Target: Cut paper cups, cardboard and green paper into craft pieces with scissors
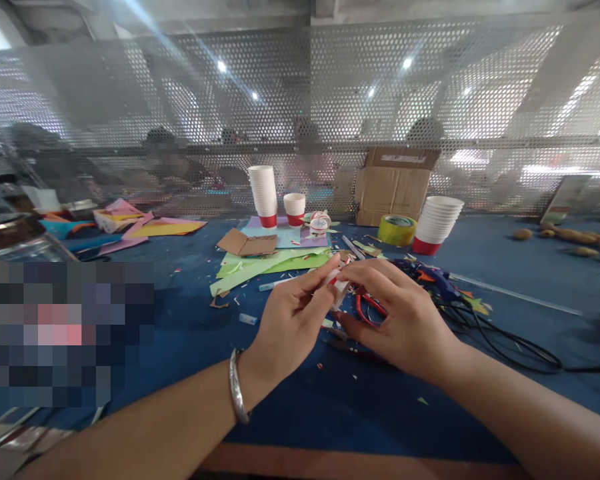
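Over the middle of the table, my left hand (293, 313) pinches a small white piece with red on it (339, 288), probably cut from a paper cup. The fingers of my right hand (395, 307) close around the other side of the same piece, and they cover part of it. Just behind and beneath my right hand show red handles (366, 308), with dark metal jaws or blades (347, 347) lying near them on the table. A silver bangle (237, 387) sits on my left wrist.
Paper cup stacks (264, 197) (436, 223), green paper strips (270, 263), brown cardboard (247, 243) and yellow-green tape (397, 230) lie beyond my hands. At right are a blue glue gun (433, 277) and black cable (510, 350). A perforated metal screen (300, 87) stands behind.
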`<act>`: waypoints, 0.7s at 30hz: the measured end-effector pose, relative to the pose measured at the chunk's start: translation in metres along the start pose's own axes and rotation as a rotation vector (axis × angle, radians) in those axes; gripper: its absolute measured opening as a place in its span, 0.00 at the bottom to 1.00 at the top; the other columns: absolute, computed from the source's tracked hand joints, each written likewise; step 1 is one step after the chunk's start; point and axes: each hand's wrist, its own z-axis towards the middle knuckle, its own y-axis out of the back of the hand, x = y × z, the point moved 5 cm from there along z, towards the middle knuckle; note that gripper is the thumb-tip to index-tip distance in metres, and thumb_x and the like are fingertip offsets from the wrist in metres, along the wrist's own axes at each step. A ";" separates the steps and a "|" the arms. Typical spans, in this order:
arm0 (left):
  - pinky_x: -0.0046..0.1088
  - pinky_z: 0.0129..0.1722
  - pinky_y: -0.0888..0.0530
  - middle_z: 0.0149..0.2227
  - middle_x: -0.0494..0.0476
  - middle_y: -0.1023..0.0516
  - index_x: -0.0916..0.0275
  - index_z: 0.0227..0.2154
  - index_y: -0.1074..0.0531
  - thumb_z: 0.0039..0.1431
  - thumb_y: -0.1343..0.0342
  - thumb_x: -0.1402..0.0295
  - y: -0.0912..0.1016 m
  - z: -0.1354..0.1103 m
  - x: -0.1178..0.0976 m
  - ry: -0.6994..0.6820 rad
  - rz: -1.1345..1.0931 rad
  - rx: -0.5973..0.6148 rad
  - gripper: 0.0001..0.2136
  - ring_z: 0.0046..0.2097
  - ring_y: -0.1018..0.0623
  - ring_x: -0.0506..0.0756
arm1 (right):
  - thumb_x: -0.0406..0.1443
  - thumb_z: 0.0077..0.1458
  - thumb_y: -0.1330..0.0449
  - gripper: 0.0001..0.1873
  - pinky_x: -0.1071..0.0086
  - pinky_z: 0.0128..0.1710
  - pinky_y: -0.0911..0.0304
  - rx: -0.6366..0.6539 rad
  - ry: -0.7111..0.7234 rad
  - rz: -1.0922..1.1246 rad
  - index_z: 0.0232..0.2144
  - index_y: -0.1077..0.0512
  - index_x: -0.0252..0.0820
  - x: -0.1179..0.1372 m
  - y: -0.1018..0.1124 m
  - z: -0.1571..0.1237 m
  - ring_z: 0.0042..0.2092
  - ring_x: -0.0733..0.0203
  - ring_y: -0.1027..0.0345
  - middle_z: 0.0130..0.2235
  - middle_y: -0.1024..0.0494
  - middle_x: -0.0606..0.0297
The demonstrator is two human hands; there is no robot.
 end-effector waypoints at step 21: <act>0.39 0.60 0.27 0.57 0.59 0.24 0.57 0.55 0.27 0.63 0.42 0.71 0.005 -0.004 -0.014 -0.235 0.100 0.090 0.18 0.57 0.24 0.57 | 0.36 0.64 0.39 0.08 0.66 0.46 0.29 -0.120 -0.272 0.502 0.46 0.30 0.46 -0.012 0.000 -0.004 0.47 0.60 0.30 0.47 0.27 0.62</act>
